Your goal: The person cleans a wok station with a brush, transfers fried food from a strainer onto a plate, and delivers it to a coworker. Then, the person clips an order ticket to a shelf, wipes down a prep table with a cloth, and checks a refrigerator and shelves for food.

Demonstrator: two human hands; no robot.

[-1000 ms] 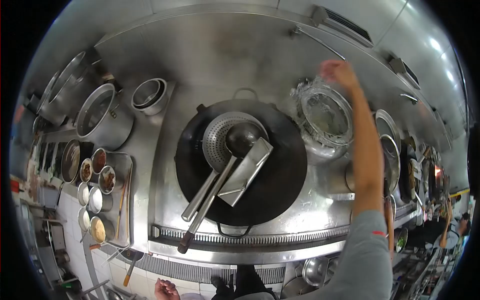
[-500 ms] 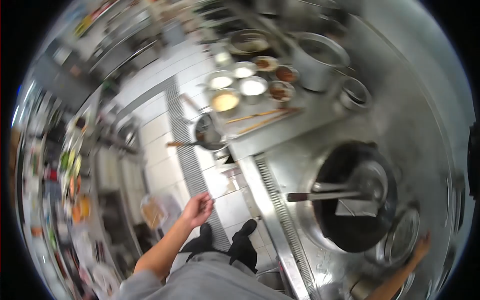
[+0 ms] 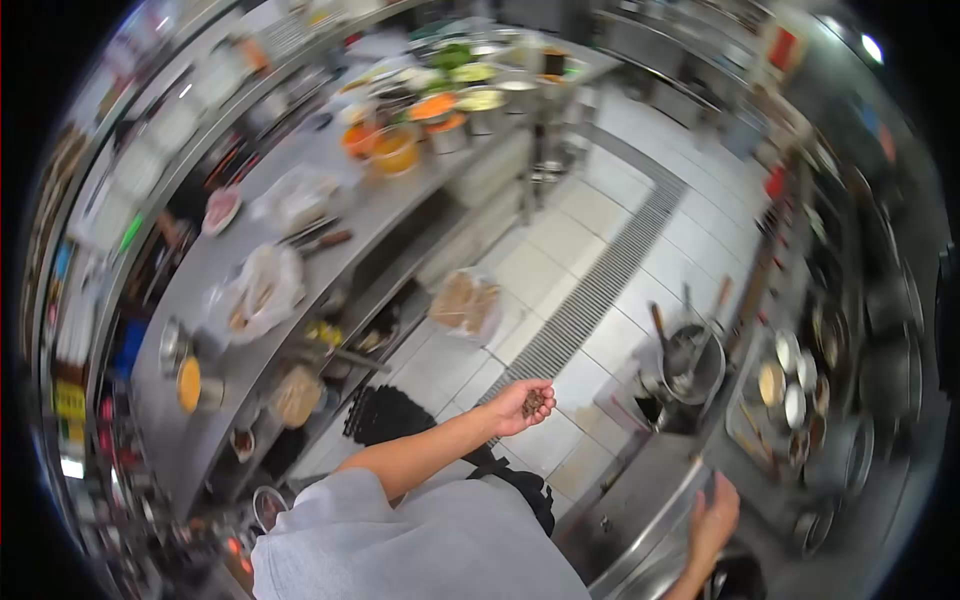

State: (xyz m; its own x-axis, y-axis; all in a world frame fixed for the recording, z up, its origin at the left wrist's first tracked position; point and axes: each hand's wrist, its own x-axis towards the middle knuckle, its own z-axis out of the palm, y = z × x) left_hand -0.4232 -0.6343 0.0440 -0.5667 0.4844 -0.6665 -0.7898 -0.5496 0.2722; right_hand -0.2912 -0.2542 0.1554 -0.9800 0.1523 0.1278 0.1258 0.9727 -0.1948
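I'd hold my left hand [image 3: 514, 409] level, fingers curled under the small brown pieces [image 3: 533, 403], so none spill; my right hand [image 3: 714, 516], fingers apart, looks empty.

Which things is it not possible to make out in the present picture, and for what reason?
In the head view:
Brown bits in the left hand: too small to identify.
Right hand: blurred; forearm cut off by the bottom edge.
Contents of the nearer plastic bag on the counter: veiled by creased film.
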